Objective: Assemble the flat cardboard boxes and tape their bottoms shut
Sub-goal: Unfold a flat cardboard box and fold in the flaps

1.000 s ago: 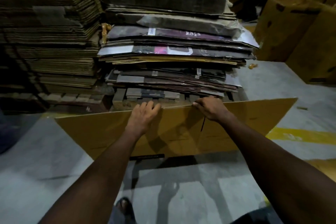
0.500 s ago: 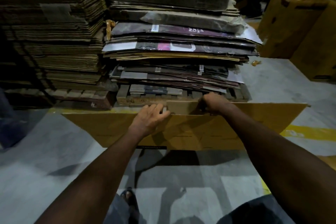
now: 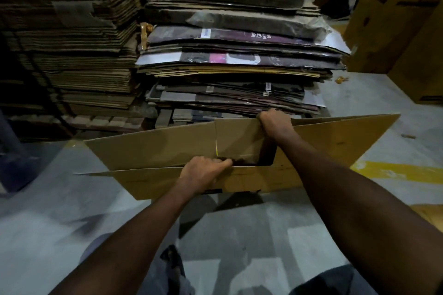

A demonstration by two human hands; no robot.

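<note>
My left hand (image 3: 203, 172) has pulled the near panel back, so the cardboard box (image 3: 155, 148) now gapes between my grips. It curls tight over the near edge; my right hand (image 3: 274, 123) clamps the far edge.

Item: cardboard box (image 3: 155, 148), plain brown, partly opened, centre of frame. Long axis runs left to right, right end higher. Near and far panels parted, dark gap between them at mid-frame. Vertical crease on far panel. Near panel's top edge gripped by left hand (image 3: 203, 172), far panel's top edge by right hand (image 3: 275, 122). Further stock: brown flat boxes (image 3: 72, 31) stacked upper left; printed flat boxes (image 3: 239, 64) stacked upper centre.
</note>
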